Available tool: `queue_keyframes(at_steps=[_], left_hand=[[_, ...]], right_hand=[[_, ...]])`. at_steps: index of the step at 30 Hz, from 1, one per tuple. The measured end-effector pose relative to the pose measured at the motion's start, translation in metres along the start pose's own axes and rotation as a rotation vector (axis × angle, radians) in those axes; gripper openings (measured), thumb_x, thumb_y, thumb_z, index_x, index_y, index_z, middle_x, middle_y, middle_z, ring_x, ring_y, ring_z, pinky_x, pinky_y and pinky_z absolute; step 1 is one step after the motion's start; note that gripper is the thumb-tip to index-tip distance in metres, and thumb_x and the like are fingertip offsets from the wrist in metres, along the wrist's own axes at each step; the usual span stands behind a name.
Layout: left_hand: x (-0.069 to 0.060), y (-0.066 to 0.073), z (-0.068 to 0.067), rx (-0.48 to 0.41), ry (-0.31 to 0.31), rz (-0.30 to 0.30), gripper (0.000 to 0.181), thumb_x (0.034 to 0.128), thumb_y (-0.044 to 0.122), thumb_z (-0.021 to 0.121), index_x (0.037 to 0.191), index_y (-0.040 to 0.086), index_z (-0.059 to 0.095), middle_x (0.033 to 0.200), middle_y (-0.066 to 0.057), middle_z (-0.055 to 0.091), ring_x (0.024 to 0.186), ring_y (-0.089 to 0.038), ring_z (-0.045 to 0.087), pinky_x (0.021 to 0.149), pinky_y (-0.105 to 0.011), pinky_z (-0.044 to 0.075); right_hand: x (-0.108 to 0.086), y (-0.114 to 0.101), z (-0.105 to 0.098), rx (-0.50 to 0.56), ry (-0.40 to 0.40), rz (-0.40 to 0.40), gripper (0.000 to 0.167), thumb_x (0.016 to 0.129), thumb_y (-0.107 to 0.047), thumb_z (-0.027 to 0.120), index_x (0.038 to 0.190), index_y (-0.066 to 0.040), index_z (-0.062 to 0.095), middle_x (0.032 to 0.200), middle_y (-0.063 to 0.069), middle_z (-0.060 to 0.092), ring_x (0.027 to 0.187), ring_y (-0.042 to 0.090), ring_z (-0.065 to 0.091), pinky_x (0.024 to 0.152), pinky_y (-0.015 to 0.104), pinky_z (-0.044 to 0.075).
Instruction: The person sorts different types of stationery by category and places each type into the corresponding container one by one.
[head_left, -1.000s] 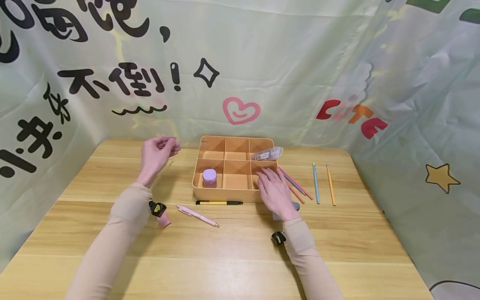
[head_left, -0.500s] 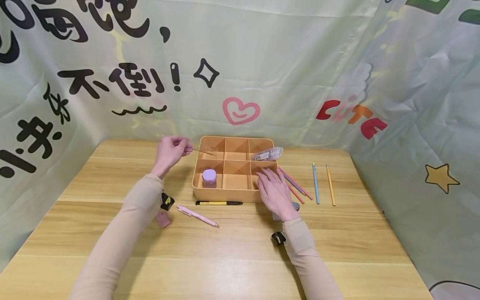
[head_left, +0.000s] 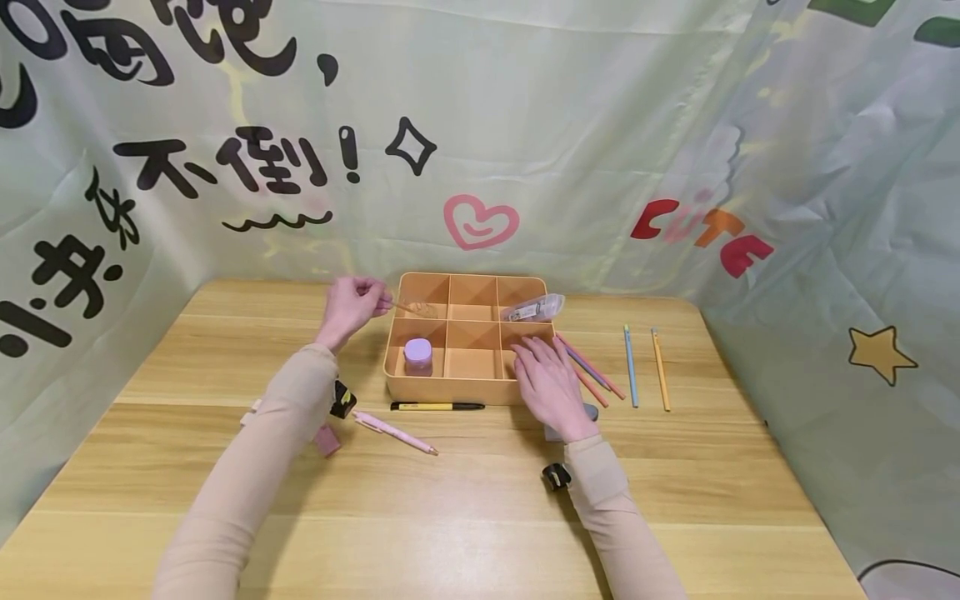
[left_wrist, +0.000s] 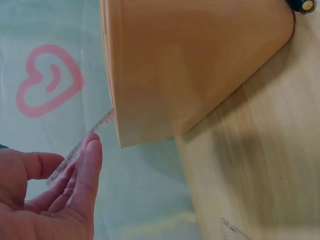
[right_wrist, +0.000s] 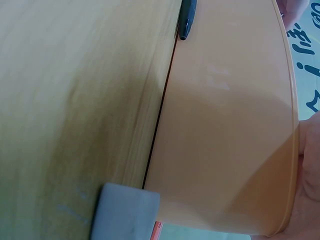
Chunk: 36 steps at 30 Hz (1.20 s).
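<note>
The left hand (head_left: 354, 310) pinches a narrow clear ruler (left_wrist: 75, 152) between thumb and fingers. In the head view, the ruler's far end (head_left: 422, 309) lies over the back left compartment of an orange divided box (head_left: 450, 390). Draped over the box's front right corner, the right hand (head_left: 551, 383) rests with its fingers extended inside the front right compartment. A purple-lidded jar (head_left: 418, 356) stands in the front left compartment. A clear packet with a label (head_left: 534, 309) leans across the back right one.
Before the box lie a yellow-black pen (head_left: 438, 406) and a pink pen (head_left: 396, 432). A pink block (head_left: 327, 440) is beside the left sleeve. To the right are several pencils, including blue (head_left: 632, 367) and yellow (head_left: 661, 370) ones. A grey block (right_wrist: 125, 212) sits near the right hand.
The left hand has moved right, bringing the clear ruler's end over the back left compartment. The right hand has stayed at the box's front right corner.
</note>
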<state>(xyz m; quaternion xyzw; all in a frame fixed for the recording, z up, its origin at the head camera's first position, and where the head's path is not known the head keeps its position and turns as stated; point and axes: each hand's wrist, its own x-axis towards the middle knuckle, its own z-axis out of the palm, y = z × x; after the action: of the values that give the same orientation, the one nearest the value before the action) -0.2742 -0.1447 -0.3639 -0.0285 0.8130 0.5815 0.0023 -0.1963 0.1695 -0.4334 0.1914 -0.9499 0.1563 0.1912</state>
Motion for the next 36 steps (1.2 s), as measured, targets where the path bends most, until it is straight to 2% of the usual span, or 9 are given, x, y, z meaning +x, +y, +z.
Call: queue_keyframes(at_steps=[3, 12, 17, 22, 28, 31, 36], left_hand=[[0.001, -0.002, 0.002, 0.006, -0.002, 0.004, 0.034, 0.1043, 0.009, 0.047, 0.124, -0.015, 0.061, 0.117, -0.036, 0.067, 0.085, -0.019, 0.075, 0.083, -0.026, 0.061], [0.005, -0.003, 0.007, -0.025, -0.014, -0.038, 0.034, 0.1034, 0.006, 0.048, 0.127, -0.015, 0.059, 0.119, -0.036, 0.066, 0.077, -0.01, 0.071, 0.079, -0.021, 0.061], [0.005, -0.003, 0.009, -0.014, -0.014, -0.048, 0.034, 0.1027, 0.005, 0.047, 0.127, -0.015, 0.06, 0.119, -0.035, 0.066, 0.076, -0.008, 0.069, 0.081, -0.024, 0.062], [0.006, -0.004, 0.011, -0.009, -0.015, -0.045, 0.033, 0.1019, 0.005, 0.048, 0.125, -0.015, 0.061, 0.119, -0.036, 0.066, 0.072, -0.007, 0.069, 0.078, -0.022, 0.062], [0.006, -0.006, 0.013, -0.018, -0.032, -0.04, 0.034, 0.1016, 0.004, 0.049, 0.127, -0.016, 0.059, 0.119, -0.038, 0.065, 0.072, -0.009, 0.072, 0.081, -0.027, 0.062], [0.006, -0.006, 0.013, -0.001, -0.034, -0.035, 0.033, 0.1014, 0.004, 0.05, 0.125, -0.017, 0.06, 0.117, -0.037, 0.066, 0.072, -0.009, 0.072, 0.081, -0.027, 0.062], [0.004, -0.007, 0.013, 0.064, -0.014, -0.007, 0.032, 0.1, 0.004, 0.05, 0.121, -0.016, 0.064, 0.113, -0.034, 0.069, 0.067, -0.005, 0.069, 0.073, -0.021, 0.062]], right_hand=[[0.0, 0.0, 0.0, -0.002, 0.006, -0.004, 0.034, 0.104, -0.019, 0.047, 0.126, -0.002, 0.066, 0.135, 0.019, 0.065, 0.132, 0.038, 0.056, 0.119, 0.059, 0.033], [-0.001, 0.0, 0.0, 0.005, -0.012, 0.008, 0.035, 0.104, -0.019, 0.046, 0.127, -0.002, 0.066, 0.137, 0.019, 0.064, 0.134, 0.039, 0.055, 0.12, 0.059, 0.032], [-0.001, 0.0, 0.0, 0.006, -0.011, 0.009, 0.035, 0.104, -0.019, 0.046, 0.127, -0.002, 0.066, 0.137, 0.019, 0.064, 0.134, 0.038, 0.055, 0.12, 0.059, 0.032], [-0.001, -0.001, -0.001, 0.011, -0.009, 0.008, 0.035, 0.104, -0.018, 0.046, 0.127, -0.002, 0.066, 0.137, 0.02, 0.064, 0.133, 0.037, 0.056, 0.121, 0.058, 0.031], [0.0, -0.002, -0.002, 0.025, -0.005, 0.007, 0.033, 0.104, -0.016, 0.047, 0.127, -0.003, 0.066, 0.136, 0.019, 0.065, 0.134, 0.037, 0.056, 0.123, 0.056, 0.029], [0.0, -0.002, -0.001, 0.022, -0.003, 0.006, 0.033, 0.104, -0.016, 0.047, 0.127, -0.003, 0.066, 0.136, 0.019, 0.065, 0.134, 0.036, 0.056, 0.123, 0.056, 0.029], [0.0, -0.001, -0.001, 0.006, -0.004, 0.006, 0.034, 0.104, -0.018, 0.047, 0.127, -0.003, 0.066, 0.136, 0.019, 0.065, 0.133, 0.036, 0.056, 0.121, 0.058, 0.031]])
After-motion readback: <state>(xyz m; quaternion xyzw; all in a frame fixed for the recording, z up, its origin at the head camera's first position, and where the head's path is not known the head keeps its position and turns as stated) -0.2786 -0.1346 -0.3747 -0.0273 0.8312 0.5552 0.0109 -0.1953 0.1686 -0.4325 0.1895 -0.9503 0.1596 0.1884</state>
